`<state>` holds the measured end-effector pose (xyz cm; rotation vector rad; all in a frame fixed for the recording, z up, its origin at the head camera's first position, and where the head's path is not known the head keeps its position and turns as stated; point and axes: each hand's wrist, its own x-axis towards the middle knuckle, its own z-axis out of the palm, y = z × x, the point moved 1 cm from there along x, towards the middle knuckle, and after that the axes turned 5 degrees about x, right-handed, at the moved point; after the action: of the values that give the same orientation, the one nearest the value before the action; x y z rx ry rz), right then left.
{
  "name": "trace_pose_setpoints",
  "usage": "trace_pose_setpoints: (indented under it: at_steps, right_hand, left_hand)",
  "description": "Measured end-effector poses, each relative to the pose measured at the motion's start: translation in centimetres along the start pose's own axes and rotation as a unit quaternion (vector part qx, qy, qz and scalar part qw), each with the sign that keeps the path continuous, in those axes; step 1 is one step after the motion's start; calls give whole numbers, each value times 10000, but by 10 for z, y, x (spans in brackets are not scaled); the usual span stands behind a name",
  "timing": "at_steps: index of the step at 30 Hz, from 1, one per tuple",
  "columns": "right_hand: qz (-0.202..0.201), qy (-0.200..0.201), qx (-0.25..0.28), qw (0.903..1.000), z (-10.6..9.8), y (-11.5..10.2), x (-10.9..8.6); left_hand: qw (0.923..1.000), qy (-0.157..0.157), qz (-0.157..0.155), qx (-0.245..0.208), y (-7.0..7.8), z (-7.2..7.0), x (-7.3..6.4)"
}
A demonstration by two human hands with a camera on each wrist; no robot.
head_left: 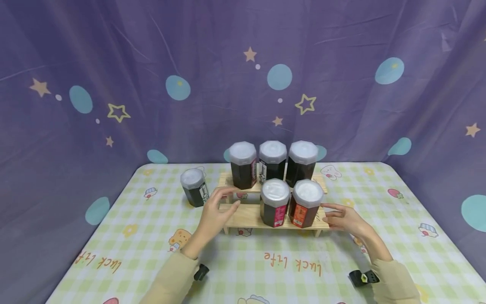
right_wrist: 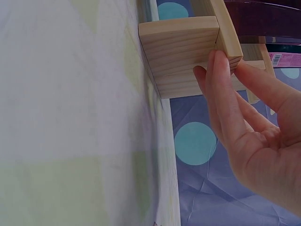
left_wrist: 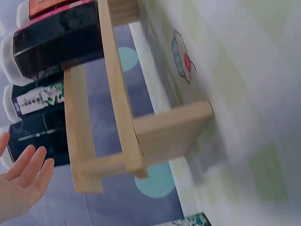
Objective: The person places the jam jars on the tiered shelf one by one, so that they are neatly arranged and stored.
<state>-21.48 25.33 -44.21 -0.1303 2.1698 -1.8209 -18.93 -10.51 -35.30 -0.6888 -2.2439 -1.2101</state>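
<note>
A two-step wooden rack [head_left: 244,216] holds dark jars with whitish lids. My right hand [head_left: 349,220] is at the right end of the lower step; in the right wrist view its fingers [right_wrist: 225,94] and thumb pinch the corner of the plank. Fingers spread and holding nothing, my left hand [head_left: 212,213] hovers by the rack's left end. On the lower step stand a jar with a pink label [head_left: 274,202] and one with an orange label [head_left: 306,203]. Behind them, the upper step carries a left jar [head_left: 243,165], a middle jar [head_left: 272,162] and a right jar [head_left: 301,164].
Another dark jar [head_left: 195,188] stands on the table left of the rack, beyond the left hand. A green-checked cloth [head_left: 243,278] covers the table. Behind it hangs a purple curtain [head_left: 228,109] with stars and balloons.
</note>
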Motion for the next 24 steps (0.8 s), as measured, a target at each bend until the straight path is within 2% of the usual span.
trace_pose_setpoints:
  at_steps: [9,16,24]
  right_hand:
    - [51,52,-17,10000,-1,2,1]
    - [36,30,-3,10000,-1,2,1]
    - [30,-20,20,10000,-2,2,1]
  left_hand:
    - [9993,168,-115,323,-15,-14,-4]
    - [9973,289,6,682,-62,-15,-11]
    - [9955,184,-261,895,-74,-22,-14]
